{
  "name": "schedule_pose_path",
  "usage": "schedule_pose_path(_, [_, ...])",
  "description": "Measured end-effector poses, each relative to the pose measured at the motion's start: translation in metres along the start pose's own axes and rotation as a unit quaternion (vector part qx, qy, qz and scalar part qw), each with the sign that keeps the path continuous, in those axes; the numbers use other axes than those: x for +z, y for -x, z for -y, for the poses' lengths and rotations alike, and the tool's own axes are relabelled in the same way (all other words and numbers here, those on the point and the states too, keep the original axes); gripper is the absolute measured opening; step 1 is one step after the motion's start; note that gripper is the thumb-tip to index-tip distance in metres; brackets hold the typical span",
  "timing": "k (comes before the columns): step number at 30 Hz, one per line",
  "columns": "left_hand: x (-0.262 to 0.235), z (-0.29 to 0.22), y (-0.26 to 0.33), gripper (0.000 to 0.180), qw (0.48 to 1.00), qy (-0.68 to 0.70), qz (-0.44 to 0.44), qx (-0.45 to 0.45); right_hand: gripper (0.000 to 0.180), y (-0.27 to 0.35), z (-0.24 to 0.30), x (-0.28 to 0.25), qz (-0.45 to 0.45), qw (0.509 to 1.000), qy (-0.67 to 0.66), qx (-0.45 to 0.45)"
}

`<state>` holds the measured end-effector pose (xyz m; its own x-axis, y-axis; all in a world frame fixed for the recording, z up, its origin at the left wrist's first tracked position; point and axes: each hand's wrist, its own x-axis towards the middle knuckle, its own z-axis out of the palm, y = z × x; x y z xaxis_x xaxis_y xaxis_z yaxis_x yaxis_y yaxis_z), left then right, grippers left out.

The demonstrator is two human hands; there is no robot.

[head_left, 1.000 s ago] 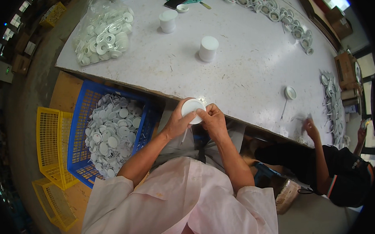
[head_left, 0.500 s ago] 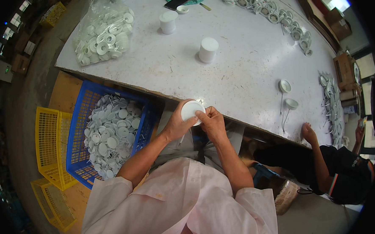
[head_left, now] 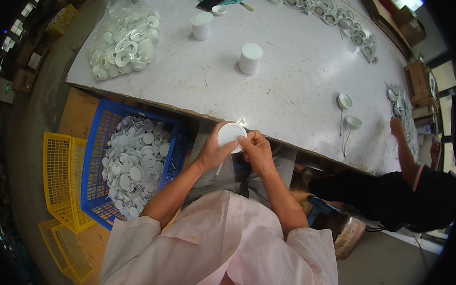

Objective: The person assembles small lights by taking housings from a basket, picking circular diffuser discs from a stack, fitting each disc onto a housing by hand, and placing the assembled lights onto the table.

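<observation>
My left hand [head_left: 214,152] holds a round white disc-shaped part [head_left: 230,134] at the near edge of the white table [head_left: 287,88]. My right hand [head_left: 255,147] pinches the disc's right rim, fingers closed on it; a thin white wire hangs below the left hand. Both hands sit over my lap, just in front of the table edge. A blue crate [head_left: 99,144] full of several similar white discs stands at my left.
Two short white stacks [head_left: 249,58] [head_left: 201,26] stand mid-table, a clear bag of white parts [head_left: 123,40] lies far left. Two wired discs [head_left: 345,102] lie at right near another person's hand [head_left: 396,128]. Yellow crates [head_left: 59,172] sit left. Rows of parts [head_left: 329,13] line the far edge.
The other person's hand moved up to the table edge beside the two wired discs, which were set down a moment ago. My hands keep holding the disc almost in place.
</observation>
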<state>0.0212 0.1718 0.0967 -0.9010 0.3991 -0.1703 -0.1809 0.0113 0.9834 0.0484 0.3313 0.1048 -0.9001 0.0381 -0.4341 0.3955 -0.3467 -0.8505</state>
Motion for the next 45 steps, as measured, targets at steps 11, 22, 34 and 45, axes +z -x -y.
schedule_pose_path(11, [0.003, -0.008, 0.001, 0.054, 1.000, 0.011, 0.013, -0.026, 0.020, -0.003, -0.018, -0.006, -0.047, 0.986, 0.089, -0.136])
schedule_pose_path(22, [0.002, 0.003, 0.002, 0.061, 0.988, -0.101, 0.001, 0.120, 0.021, 0.004, -0.004, -0.004, -0.017, 0.998, 0.005, -0.052])
schedule_pose_path(34, [0.006, 0.001, 0.008, 0.057, 0.995, -0.081, -0.002, 0.055, 0.020, -0.003, -0.020, -0.011, 0.020, 0.998, 0.046, -0.025])
schedule_pose_path(45, [-0.019, 0.027, -0.001, 0.048, 0.984, 0.157, -0.056, -0.065, 0.010, 0.010, 0.016, -0.016, -0.019, 0.996, 0.078, -0.031])
